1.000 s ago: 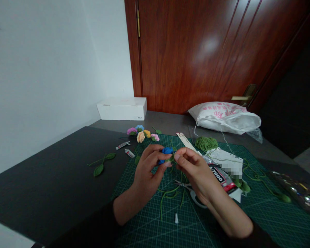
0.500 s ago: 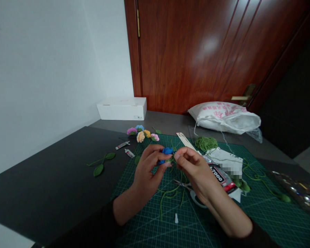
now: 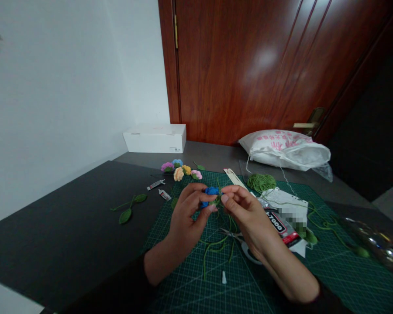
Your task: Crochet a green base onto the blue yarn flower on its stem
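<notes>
Blue crocheted flower [image 3: 211, 191]: between my two hands, a compact bud of tight yarn loops, with a green base at its right side.
Left hand [image 3: 190, 213]: closed, fingers and thumb gripping the flower from the left; blue yarn shows above and below my fingertips.
Right hand [image 3: 245, 211]: closed to a pinch, thumb and forefinger on the flower's green base.
Green yarn strands [image 3: 214, 247]: thin, soft lengths hanging below the flower and curving across the mat beneath both hands.
Cutting mat [image 3: 183, 272]: flat, dark green, ruled with a pale grid; it lies under both hands.
Scissors [image 3: 231, 234]: steel blades just below my right hand, the handles partly hidden by my wrist.
Glue tube [image 3: 277, 222]: crumpled metallic tube printed "7000", just right of my right hand.
Green yarn ball [image 3: 261, 182]: loose, fuzzy coil ahead of my right hand.
Crocheted flowers [image 3: 180, 171]: pink, yellow, cream and blue rounded blooms clustered ahead of my left hand.
Crocheted leaves [image 3: 125, 216]: flat, pointed green shapes on a thin stem, left of my left hand, lying on the dark worktop [image 3: 59, 218].
Small tubes [image 3: 156, 184]: two slim metal tubes between the leaves and my left hand.
</notes>
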Motion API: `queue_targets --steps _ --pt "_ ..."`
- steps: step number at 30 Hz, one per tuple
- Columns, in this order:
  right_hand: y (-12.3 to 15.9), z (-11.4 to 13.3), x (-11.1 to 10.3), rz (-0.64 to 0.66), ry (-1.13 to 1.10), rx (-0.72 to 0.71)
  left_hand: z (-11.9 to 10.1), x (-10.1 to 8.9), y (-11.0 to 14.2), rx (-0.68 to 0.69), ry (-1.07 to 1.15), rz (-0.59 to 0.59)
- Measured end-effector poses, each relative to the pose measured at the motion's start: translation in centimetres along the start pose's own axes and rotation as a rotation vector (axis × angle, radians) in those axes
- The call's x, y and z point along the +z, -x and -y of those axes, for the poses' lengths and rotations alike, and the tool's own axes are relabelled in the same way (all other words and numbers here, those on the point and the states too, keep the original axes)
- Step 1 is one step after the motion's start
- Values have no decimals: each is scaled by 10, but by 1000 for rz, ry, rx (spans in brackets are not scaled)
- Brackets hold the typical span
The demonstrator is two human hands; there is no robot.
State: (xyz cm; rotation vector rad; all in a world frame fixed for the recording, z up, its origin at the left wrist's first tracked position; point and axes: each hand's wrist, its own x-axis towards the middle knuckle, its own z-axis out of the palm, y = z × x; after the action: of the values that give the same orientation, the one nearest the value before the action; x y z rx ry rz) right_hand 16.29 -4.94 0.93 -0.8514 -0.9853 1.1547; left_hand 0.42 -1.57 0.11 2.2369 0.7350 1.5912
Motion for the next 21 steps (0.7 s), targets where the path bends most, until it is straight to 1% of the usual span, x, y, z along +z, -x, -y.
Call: queue_targets --steps 4,7,14,21 --pt "2 1 2 -3 80 -78 -1 0 0 -20 12 -7" --pt "3 3 6 -23 104 -109 -1 1 1 -10 5 -12" --pt "2 0 6 -68 107 -104 0 1 0 34 -6 -10" --pt "2 -1 6 -101 113 -96 -1 1 1 48 -8 -6"
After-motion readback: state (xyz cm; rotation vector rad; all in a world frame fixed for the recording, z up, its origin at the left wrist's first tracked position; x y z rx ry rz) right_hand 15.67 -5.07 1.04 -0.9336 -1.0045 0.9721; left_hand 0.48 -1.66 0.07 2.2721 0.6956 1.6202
